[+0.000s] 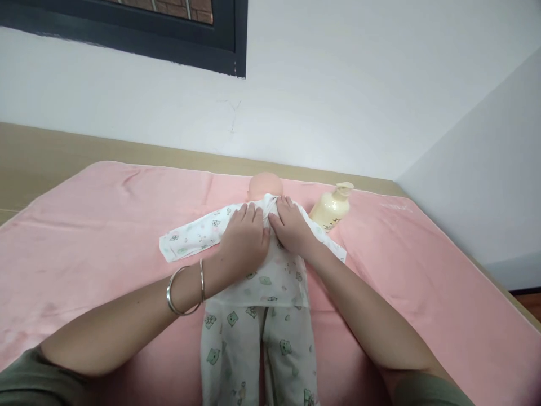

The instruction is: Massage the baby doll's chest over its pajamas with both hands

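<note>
A doll in a white printed long-sleeved top (270,285) and matching trousers (287,349) lies on a pink cloth, its sleeves spread to both sides. Only the rounded head (265,185) shows beyond the collar. My left hand (245,237) rests on the upper chest of the top, its fingers apart and pointing toward the collar. On the right side of the chest, close to the neckline, lies my right hand (291,225), with its thumb spread away from the fingers. The fabric is bunched at the neckline between the hands.
A pale yellow pump bottle (332,208) stands tilted in view, just beyond the right sleeve. The pink cloth (127,225) covers much of a wooden surface (38,163). Behind it rises a white wall (338,101) with a dark window frame (228,51).
</note>
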{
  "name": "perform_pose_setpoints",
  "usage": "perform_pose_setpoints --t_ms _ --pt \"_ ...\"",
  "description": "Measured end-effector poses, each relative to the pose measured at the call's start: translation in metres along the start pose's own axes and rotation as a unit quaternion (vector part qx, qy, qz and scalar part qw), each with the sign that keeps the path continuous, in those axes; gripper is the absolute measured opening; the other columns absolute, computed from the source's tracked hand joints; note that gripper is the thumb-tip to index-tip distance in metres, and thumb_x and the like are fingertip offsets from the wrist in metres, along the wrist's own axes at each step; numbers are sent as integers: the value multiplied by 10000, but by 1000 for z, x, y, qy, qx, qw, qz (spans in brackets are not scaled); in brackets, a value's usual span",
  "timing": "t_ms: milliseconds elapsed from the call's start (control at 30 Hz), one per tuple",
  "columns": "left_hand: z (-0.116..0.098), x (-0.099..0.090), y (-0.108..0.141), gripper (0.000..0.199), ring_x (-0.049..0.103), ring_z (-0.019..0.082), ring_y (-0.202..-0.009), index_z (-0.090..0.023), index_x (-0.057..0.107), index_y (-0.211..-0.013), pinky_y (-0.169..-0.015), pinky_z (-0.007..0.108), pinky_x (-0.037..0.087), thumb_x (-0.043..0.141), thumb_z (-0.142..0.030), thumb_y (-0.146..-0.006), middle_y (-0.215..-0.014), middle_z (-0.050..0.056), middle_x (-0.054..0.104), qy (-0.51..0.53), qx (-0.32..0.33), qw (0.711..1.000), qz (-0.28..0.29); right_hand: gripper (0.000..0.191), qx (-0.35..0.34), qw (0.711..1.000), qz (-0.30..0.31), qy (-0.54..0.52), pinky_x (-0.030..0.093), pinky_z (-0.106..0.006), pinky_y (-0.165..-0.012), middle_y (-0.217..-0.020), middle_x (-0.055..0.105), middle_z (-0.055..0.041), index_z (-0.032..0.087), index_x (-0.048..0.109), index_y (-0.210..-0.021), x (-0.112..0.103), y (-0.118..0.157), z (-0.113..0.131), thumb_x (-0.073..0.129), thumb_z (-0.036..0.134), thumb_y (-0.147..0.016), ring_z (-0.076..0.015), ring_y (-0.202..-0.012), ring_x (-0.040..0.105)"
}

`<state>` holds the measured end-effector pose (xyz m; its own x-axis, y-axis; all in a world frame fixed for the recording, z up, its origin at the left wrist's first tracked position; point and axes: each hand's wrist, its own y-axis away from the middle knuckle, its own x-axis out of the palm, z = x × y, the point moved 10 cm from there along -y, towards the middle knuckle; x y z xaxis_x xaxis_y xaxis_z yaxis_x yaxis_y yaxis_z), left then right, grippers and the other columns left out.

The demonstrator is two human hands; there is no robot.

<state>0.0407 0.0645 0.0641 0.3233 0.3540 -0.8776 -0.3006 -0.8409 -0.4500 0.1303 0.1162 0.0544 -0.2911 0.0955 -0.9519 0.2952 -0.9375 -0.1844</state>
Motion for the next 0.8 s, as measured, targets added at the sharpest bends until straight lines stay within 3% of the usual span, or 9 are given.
perform_pose_setpoints --t_ms 67,167,267,433,533,600,700,800 --pt "-4 -1 0 382 507 349 -1280 -46 562 -1223 -1080 534 420 324 -230 -986 -1309 234 587 4 20 1000 0 560 -10 1000 -16 7 362 -515 -1179 -1509 479 -242 -34 440 -1433 -2 3 5 343 309 -1002 -361 -1431 419" --pt "4 6 -10 315 586 302 -1059 -116 631 -967 -984 485 483 321 -170 -959 -1061 170 653 -6 54 998 28 522 -36 997 -62 35 377 -507 -1163 -1410 572 -262 -29 510 -1370 -10 24 26 309 299 -1018 -352 -1342 516" --pt "18 14 -21 284 581 295 -942 -153 620 -815 -853 468 517 353 -126 -908 -942 146 640 -48 56 996 50 540 -42 993 -94 52 355 -517 -1181 -1429 547 -283 -50 483 -1400 -13 42 42 324 292 -1014 -364 -1380 482" --pt "3 9 -10 296 571 369 -1105 -95 652 -912 -936 548 480 357 -118 -908 -1081 234 643 -63 68 995 22 544 -53 997 -56 -13 372 -507 -1180 -1487 511 -234 -8 488 -1413 -6 21 25 347 296 -985 -338 -1407 461" --pt "-13 -2 4 347 540 364 -1234 -26 625 -1120 -1075 540 422 368 -118 -904 -1220 255 621 -43 66 997 -15 568 -34 998 -41 -37 392 -505 -1161 -1500 500 -223 5 463 -1430 -4 4 5 387 330 -970 -341 -1395 469" --pt "-16 -5 5 357 539 357 -1244 -11 619 -1129 -1105 517 409 366 -116 -900 -1217 255 626 -33 70 997 -19 557 -34 998 -47 -31 397 -495 -1152 -1487 514 -221 10 469 -1422 -6 2 3 391 335 -977 -340 -1378 482" --pt "-5 -2 -5 300 594 332 -1111 -87 637 -959 -1026 486 468 345 -139 -919 -1060 205 665 -4 58 998 1 484 -40 997 -68 8 421 -479 -1117 -1363 617 -222 15 536 -1346 -10 16 17 353 299 -999 -335 -1286 552" --pt "19 4 -19 250 608 314 -946 -148 592 -868 -894 478 511 350 -179 -922 -952 164 659 18 -6 1000 18 464 -34 994 -93 52 423 -463 -1108 -1301 651 -230 11 556 -1317 -15 35 34 343 284 -1009 -334 -1275 559"
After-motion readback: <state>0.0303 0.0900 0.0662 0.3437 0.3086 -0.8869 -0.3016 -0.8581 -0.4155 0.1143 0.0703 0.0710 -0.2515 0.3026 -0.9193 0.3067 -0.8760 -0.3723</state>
